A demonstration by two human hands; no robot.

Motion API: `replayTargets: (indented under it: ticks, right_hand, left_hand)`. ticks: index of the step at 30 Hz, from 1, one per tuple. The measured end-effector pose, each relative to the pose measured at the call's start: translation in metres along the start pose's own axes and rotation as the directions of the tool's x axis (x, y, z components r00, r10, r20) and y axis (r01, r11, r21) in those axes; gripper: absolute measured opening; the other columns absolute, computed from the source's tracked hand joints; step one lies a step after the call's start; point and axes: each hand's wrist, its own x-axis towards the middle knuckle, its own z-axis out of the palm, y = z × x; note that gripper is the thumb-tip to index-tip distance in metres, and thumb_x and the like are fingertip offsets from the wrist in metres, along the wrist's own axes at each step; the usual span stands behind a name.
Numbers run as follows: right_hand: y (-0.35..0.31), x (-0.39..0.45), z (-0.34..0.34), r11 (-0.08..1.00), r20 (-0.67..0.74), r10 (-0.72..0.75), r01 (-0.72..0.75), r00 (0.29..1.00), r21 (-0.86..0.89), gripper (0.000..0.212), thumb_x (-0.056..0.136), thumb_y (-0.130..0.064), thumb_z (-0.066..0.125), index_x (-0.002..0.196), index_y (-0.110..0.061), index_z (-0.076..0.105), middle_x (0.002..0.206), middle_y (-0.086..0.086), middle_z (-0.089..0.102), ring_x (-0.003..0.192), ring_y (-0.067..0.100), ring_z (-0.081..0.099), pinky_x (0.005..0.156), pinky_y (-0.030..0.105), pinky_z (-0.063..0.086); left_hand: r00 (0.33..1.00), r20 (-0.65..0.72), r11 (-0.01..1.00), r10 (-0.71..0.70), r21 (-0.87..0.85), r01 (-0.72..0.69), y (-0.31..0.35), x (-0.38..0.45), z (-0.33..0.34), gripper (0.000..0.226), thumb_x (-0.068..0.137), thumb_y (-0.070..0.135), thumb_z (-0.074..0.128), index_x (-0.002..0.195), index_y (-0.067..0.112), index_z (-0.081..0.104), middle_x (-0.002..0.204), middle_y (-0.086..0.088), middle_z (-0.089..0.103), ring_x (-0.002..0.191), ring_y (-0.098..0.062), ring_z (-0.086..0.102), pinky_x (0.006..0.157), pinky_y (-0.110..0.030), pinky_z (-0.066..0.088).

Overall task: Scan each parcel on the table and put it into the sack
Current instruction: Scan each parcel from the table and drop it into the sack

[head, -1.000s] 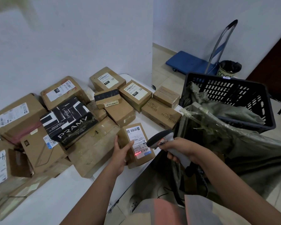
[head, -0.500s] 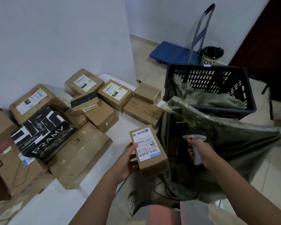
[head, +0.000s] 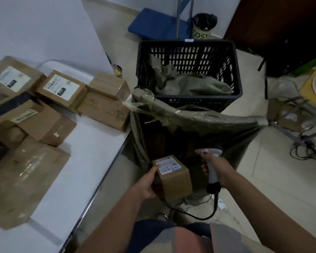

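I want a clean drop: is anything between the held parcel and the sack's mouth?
Nothing visible. The left hand holds the parcel beside the sack; the scanner in the right hand is off to the side.

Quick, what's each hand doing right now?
Left hand: grips the small labelled parcel by the sack's open mouth.
Right hand: grips the barcode scanner.

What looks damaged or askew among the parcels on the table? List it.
The large flat parcel nearest the table edge looks crumpled, its tape wrinkled. The other parcels lie tilted, leaning on each other. The scan is blurred, so finer damage cannot be told.
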Motion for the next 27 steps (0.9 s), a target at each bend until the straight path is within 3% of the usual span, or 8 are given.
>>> replayTargets:
  ticks: [3, 5, 8, 11, 13, 15, 18, 27]
  right_hand:
    - [-0.002, 0.007, -0.011, 0.999, 0.021, 0.028, -0.028, 0.999, -0.021, 0.028, 0.091, -0.033, 0.067, 0.087, -0.005, 0.063, 0.062, 0.009, 0.060, 0.055, 0.020, 0.055, 0.054, 0.029, 0.045]
    - [-0.003, 0.011, -0.019, 0.999, 0.031, 0.039, -0.038, 0.999, -0.031, 0.028, 0.092, -0.032, 0.066, 0.088, -0.005, 0.062, 0.062, 0.009, 0.059, 0.054, 0.019, 0.055, 0.053, 0.029, 0.044]
    - [-0.004, 0.013, -0.026, 0.998, 0.039, 0.041, -0.040, 0.998, -0.045, 0.027, 0.093, -0.031, 0.064, 0.089, -0.005, 0.062, 0.066, 0.010, 0.059, 0.056, 0.019, 0.056, 0.054, 0.029, 0.045]
    - [-0.002, 0.017, -0.032, 0.998, 0.055, 0.038, -0.035, 0.998, -0.054, 0.026, 0.093, -0.030, 0.065, 0.092, -0.004, 0.062, 0.067, 0.010, 0.060, 0.057, 0.020, 0.057, 0.056, 0.029, 0.046]
    - [0.000, 0.019, -0.034, 0.998, 0.062, 0.039, -0.035, 0.997, -0.060, 0.026, 0.093, -0.030, 0.065, 0.092, -0.004, 0.062, 0.066, 0.009, 0.061, 0.057, 0.019, 0.057, 0.055, 0.029, 0.046]
    - [0.002, 0.019, -0.034, 0.998, 0.065, 0.034, -0.030, 0.997, -0.059, 0.026, 0.093, -0.030, 0.065, 0.091, -0.004, 0.063, 0.065, 0.009, 0.060, 0.054, 0.018, 0.057, 0.052, 0.027, 0.046]
    - [0.002, 0.018, -0.031, 0.998, 0.071, 0.023, -0.019, 0.997, -0.062, 0.027, 0.093, -0.030, 0.065, 0.092, -0.003, 0.062, 0.066, 0.010, 0.061, 0.055, 0.018, 0.057, 0.052, 0.026, 0.046]
    - [-0.017, -0.020, 0.021, 0.995, 0.173, -0.045, 0.060, 0.984, -0.081, 0.026, 0.094, -0.027, 0.063, 0.103, -0.002, 0.062, 0.069, 0.008, 0.060, 0.056, 0.016, 0.057, 0.052, 0.025, 0.047]
  left_hand:
    - [0.999, -0.018, 0.999, 0.029, 0.037, -0.028, 0.007, 0.018, 0.027, 0.046, 0.094, 0.047, 0.058, 0.122, 0.012, 0.066, 0.097, -0.013, 0.076, 0.090, -0.027, 0.069, 0.067, -0.036, 0.054]
    - [0.991, -0.070, 0.992, 0.117, 0.058, -0.113, 0.014, 0.033, 0.043, 0.054, 0.093, 0.046, 0.061, 0.141, 0.022, 0.052, 0.119, -0.010, 0.070, 0.103, -0.027, 0.066, 0.079, -0.038, 0.056]
    - [0.961, -0.132, 0.957, 0.242, 0.192, -0.215, 0.030, 0.046, 0.064, 0.078, 0.090, 0.054, 0.062, 0.155, 0.036, 0.023, 0.146, -0.003, 0.048, 0.131, -0.028, 0.048, 0.101, -0.035, 0.038]
    - [0.962, -0.141, 0.935, 0.234, 0.305, -0.182, 0.038, 0.067, 0.067, 0.103, 0.068, 0.073, 0.067, 0.154, 0.039, 0.021, 0.155, -0.001, 0.034, 0.136, -0.030, 0.040, 0.106, -0.036, 0.038]
    - [0.962, -0.129, 0.922, 0.239, 0.342, -0.183, 0.038, 0.065, 0.069, 0.081, 0.086, 0.058, 0.062, 0.154, 0.033, 0.026, 0.155, -0.003, 0.036, 0.136, -0.029, 0.040, 0.099, -0.030, 0.037]
    - [0.964, -0.103, 0.914, 0.247, 0.355, -0.196, 0.034, 0.057, 0.070, 0.060, 0.101, 0.038, 0.053, 0.154, 0.024, 0.030, 0.151, -0.005, 0.040, 0.137, -0.027, 0.039, 0.101, -0.029, 0.037]
    - [0.971, -0.097, 0.909, 0.219, 0.383, -0.167, 0.023, 0.050, 0.061, 0.053, 0.103, 0.030, 0.051, 0.152, 0.017, 0.034, 0.151, -0.007, 0.041, 0.139, -0.027, 0.038, 0.115, -0.035, 0.033]
    - [0.970, -0.041, 0.919, 0.241, 0.329, -0.214, 0.019, 0.014, -0.005, 0.042, 0.102, 0.026, 0.054, 0.142, 0.015, 0.047, 0.136, -0.005, 0.054, 0.125, -0.024, 0.054, 0.107, -0.033, 0.043]
